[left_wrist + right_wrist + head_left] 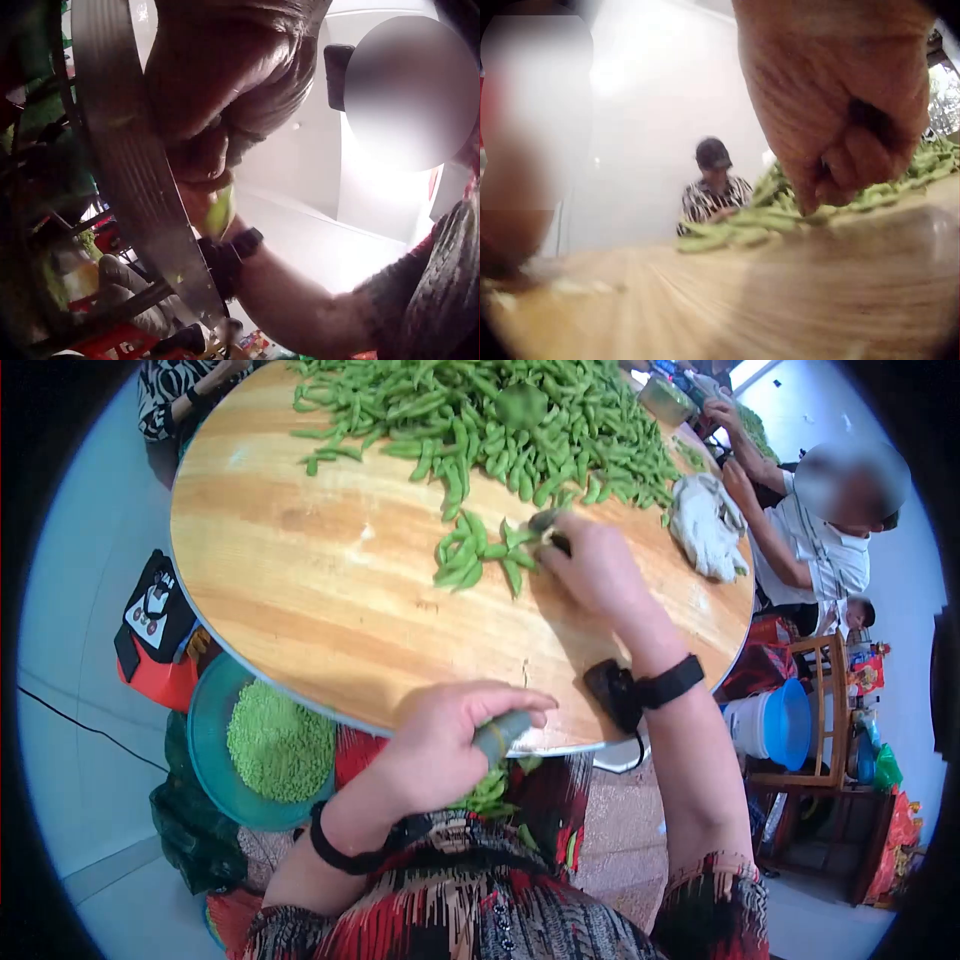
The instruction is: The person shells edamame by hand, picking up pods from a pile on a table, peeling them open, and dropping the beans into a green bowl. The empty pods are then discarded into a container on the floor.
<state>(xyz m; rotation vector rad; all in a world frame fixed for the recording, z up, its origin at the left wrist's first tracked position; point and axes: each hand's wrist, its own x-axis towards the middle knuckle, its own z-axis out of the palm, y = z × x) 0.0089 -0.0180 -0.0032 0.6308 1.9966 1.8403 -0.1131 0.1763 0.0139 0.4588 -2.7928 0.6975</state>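
Note:
My right hand (600, 570) (840, 105) reaches over the round wooden table, fingers bent down, its fingertips at a green pod (516, 538) in a small cluster of pods (460, 555). Dark coverings show on its fingertips. My left hand (430, 745) (225, 82) is at the near table edge, with a grey-green wrap (502, 737) on one digit and its fingers loosely bent. Just below those fingers, a blurred green pod (220, 213) shows in the left wrist view; whether they touch it is unclear.
A large pile of pods (500, 420) covers the table's (300, 580) far side, with a white cloth (706, 525) to its right. Left of my lap stands a teal basin (207, 750) of shelled beans (280, 745). People sit at the far left and right.

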